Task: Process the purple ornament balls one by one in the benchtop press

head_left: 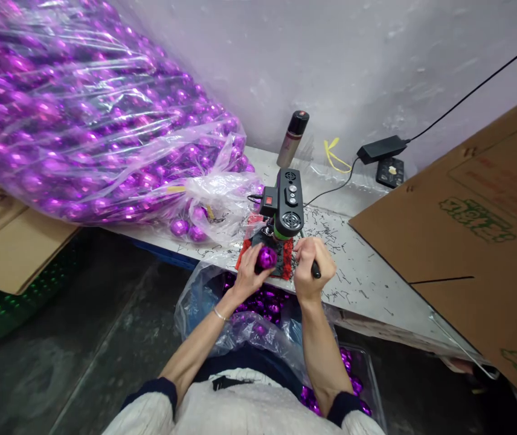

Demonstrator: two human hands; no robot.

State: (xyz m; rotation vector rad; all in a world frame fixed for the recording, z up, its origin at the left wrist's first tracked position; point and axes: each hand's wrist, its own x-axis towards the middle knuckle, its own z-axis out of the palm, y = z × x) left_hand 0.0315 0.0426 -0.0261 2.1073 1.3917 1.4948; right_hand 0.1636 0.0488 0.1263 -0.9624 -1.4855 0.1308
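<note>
A shiny purple ball [267,258] rests between the thumb and fingers of my left hand [246,277], low in front of a small black bench drill press [289,194]. The drill's base is red and strewn with dark shavings; its bit is hidden from above. My right hand [311,266] is closed in a fist round the black-tipped lever handle [316,269] at the drill's right side. Below the table edge, a clear plastic bag [195,302] holds many more purple balls [265,305].
A huge clear bag of purple balls [104,121] fills the left of the table. Behind the drill are a spray can [293,140], a yellow tie [333,156] and a power adapter [382,149] with its cord. A large cardboard box [467,241] stands at right. Shavings litter the tabletop [358,284].
</note>
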